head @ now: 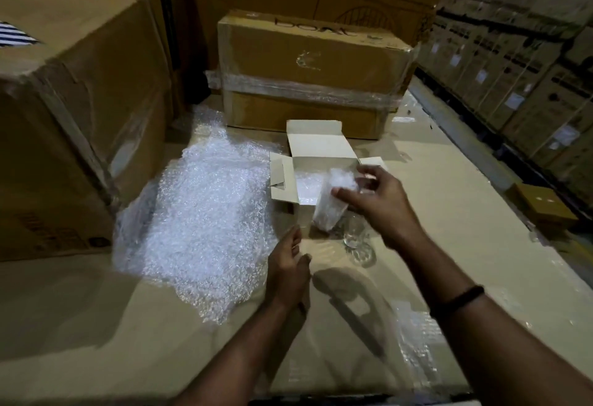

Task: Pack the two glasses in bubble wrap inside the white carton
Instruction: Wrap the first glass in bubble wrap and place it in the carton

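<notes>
Brown boxes [308, 62] crowd a cardboard-topped counter [465, 213]: one glass wrapped, one bare.

Right grip [378, 200] curls round the wrapped glass [333, 200], which is tilted over the near edge of the open white carton [321, 145]. Left grip [288, 264] lies loose and released beside the bubble wrap sheet [205, 213], holding nothing I can make out. The bare glass [353, 235] stands just under the right wrist. A careless drop of that arm could knock it over, and the slick wrap might let the bundle slide out.
</notes>
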